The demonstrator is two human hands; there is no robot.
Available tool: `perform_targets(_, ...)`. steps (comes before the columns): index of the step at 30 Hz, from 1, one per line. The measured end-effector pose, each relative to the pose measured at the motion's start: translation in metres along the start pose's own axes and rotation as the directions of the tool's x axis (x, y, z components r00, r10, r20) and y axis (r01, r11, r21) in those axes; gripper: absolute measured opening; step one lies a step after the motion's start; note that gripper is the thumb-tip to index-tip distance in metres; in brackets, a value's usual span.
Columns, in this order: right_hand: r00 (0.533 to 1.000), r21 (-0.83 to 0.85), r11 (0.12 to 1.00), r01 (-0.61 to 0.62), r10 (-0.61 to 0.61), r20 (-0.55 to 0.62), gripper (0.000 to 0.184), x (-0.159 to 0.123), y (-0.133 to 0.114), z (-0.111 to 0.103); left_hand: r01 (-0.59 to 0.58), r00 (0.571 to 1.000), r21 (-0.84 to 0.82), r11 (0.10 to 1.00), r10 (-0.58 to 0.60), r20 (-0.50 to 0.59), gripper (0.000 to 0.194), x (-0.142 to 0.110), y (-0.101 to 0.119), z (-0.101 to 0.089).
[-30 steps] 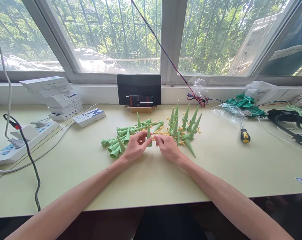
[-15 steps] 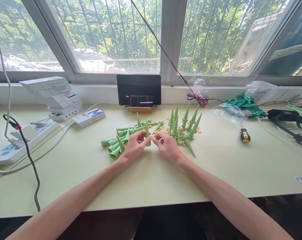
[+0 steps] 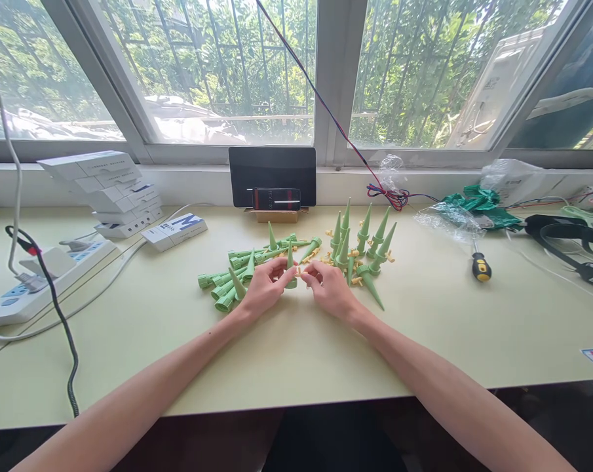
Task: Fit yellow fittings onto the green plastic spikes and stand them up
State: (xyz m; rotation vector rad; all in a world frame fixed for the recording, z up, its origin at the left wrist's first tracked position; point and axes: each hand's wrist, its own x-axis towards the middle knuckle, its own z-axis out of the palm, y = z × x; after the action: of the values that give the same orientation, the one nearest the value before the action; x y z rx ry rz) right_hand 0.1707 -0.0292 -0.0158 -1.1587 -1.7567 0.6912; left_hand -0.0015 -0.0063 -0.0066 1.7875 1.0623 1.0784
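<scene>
Between the fingers of my left hand [image 3: 265,283] an upright green plant watering spike [image 3: 290,259] is held, its point up and its wide collar low. My right hand [image 3: 331,287] pinches a small yellow valve [image 3: 299,271] at the spike's right side; whether it is seated in the spike I cannot tell. Left of my left hand lies a pile of loose green spikes [image 3: 222,290], with more small yellow valves [image 3: 312,252] behind the hands. Past my right hand stand several spikes [image 3: 363,231] with yellow valves in their sides, and one spike [image 3: 373,290] lies tilted toward me.
At the back, a phone [image 3: 276,198] leans against a black tablet [image 3: 271,167]. White boxes [image 3: 114,190] are stacked at left, near a power strip [image 3: 50,282] and cables. To the right are a screwdriver [image 3: 481,267], plastic wrapping [image 3: 453,219] and black headphones [image 3: 578,242].
The spike and the yellow valve have shifted very slightly to the right within my fingers. Both hands keep nearly the same place and grip.
</scene>
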Motion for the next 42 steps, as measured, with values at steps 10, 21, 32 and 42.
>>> perform_targets(10, 1.0, -0.035, 0.999, 0.006, -0.005, 0.016, 0.026, -0.0006, -0.0003, -0.0002, -0.012, 1.0, -0.019, 1.0, 0.012, 0.004, 0.032, 0.0003, -0.0017, 0.0)
perform_targets(21, 1.0, -0.055, 0.998, 0.02, -0.02, 0.011, 0.037, -0.0001, 0.0012, -0.0001, -0.031, 0.999, -0.023, 0.999, 0.032, 0.026, 0.031, -0.001, 0.0003, -0.0002)
perform_targets(32, 1.0, -0.074, 0.997, 0.011, -0.01, 0.019, 0.046, -0.0001, 0.0027, 0.0016, -0.023, 0.999, -0.03, 0.999, 0.025, 0.038, 0.031, -0.0012, 0.0011, 0.0002)
perform_targets(42, 1.0, -0.016, 1.0, -0.012, 0.012, 0.019, 0.016, -0.0013, -0.0002, -0.0004, -0.007, 1.0, 0.003, 1.0, 0.007, -0.014, 0.032, 0.001, -0.0015, 0.0009)
